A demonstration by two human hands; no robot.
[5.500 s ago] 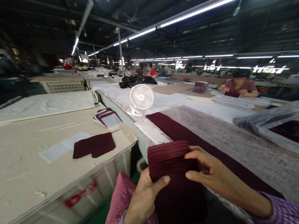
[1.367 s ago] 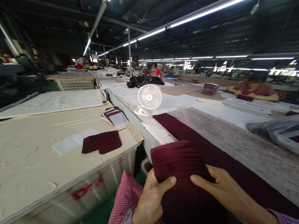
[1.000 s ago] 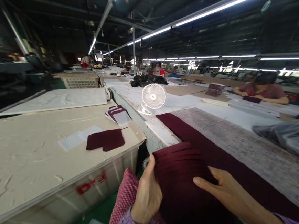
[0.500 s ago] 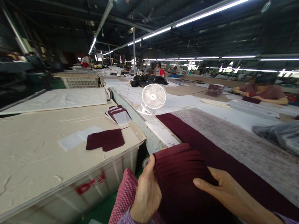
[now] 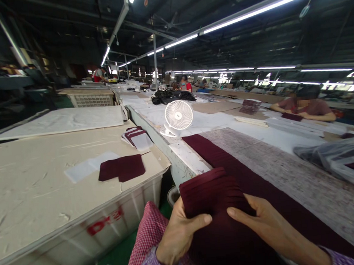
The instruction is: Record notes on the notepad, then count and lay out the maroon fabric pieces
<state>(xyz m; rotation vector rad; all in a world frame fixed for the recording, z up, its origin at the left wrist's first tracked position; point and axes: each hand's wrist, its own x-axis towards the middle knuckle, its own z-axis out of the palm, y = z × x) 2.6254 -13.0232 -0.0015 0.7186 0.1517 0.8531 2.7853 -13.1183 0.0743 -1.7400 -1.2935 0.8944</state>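
Observation:
A thick stack of dark maroon fabric pieces (image 5: 213, 199) stands on edge at the near edge of the worktable, its layered top edges fanned toward me. My left hand (image 5: 177, 238) grips the stack's left side, thumb laid across its front. My right hand (image 5: 264, 225) presses on the right side, thumb also on the front face. A long maroon fabric strip (image 5: 228, 161) runs away along the table beyond the stack.
A white desk fan (image 5: 178, 116) stands on the worktable (image 5: 271, 157). To the left, a paper-covered crate (image 5: 63, 206) carries loose maroon pieces (image 5: 121, 168) and a small stack (image 5: 136, 136). Clear plastic wrap (image 5: 334, 152) lies at right. A seated person (image 5: 305, 108) works beyond.
My left thumb has come back across the front of the stack after being held edge-on along its side. The stack stays between both hands; the view shifted slightly.

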